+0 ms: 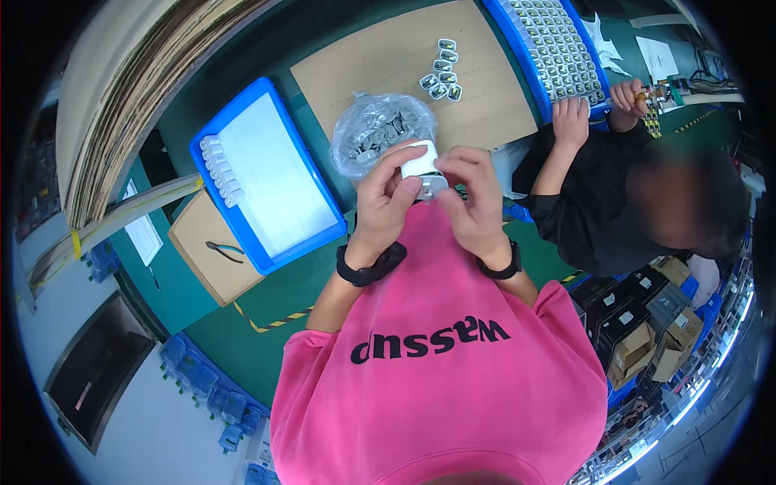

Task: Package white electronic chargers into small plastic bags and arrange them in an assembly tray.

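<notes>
My left hand grips a white rounded plastic charger housing in front of my chest. Just below it, my right hand pinches a grey plug cover with thumb and fingers. The two parts meet at an angle, with a dark gap between them at the right side. The left thumb also rests against the grey cover. Right behind my hands, a clear plastic bag holds many small grey parts. Farther off, several open white housings with circuit boards stand on a cardboard sheet.
To the left lies a blue tray with a row of white housings along its left side. Pliers lie on cardboard beside it. At the far right, a co-worker's hands are at another blue tray full of open housings. Stacked cardboard rises at the upper left.
</notes>
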Tool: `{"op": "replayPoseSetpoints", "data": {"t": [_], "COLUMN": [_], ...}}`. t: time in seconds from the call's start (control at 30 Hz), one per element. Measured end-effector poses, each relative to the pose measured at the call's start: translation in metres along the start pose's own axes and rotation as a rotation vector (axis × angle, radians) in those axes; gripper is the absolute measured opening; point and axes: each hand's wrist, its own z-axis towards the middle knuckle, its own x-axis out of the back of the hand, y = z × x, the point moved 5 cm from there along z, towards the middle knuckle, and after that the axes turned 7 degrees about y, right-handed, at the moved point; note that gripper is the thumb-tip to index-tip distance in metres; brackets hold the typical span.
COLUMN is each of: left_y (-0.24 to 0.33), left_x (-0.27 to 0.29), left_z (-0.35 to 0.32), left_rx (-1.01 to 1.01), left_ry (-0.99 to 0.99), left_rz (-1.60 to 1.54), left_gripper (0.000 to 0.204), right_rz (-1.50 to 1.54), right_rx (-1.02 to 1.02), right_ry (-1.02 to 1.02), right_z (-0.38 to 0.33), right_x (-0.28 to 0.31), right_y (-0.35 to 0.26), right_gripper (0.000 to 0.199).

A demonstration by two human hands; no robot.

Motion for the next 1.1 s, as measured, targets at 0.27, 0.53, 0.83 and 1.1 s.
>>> {"op": "replayPoseSetpoints", "data": {"t": [0.27, 0.53, 0.83, 1.1], "left_y": [0.004, 0.004, 0.003, 0.006], "left_x": [-0.005, -0.009, -0.007, -0.011], "left_z": [-0.005, -0.006, -0.009, -0.009], "left_rx": [-0.027, -0.062, -0.056, -0.085], "left_ry": [-0.040, -0.100, -0.098, -0.108], "left_rz": [0.111, 0.008, 0.061, 0.118], "left_gripper": [0.040, 0.049, 0.048, 0.048], "right_rz": [-0.194, 0.089, 0.096, 0.129], "right_rx": [0.112, -0.127, -0.064, -0.028], "right_ry": [0.024, 0.022, 0.034, 0.136], "right_z": [-0.005, -0.011, -0.010, -0.018], "right_x": [0.004, 0.009, 0.009, 0.008], "right_y": [-0.007, 0.007, 0.006, 0.009], "right_gripper": [0.028, 0.028, 0.024, 0.024]}}
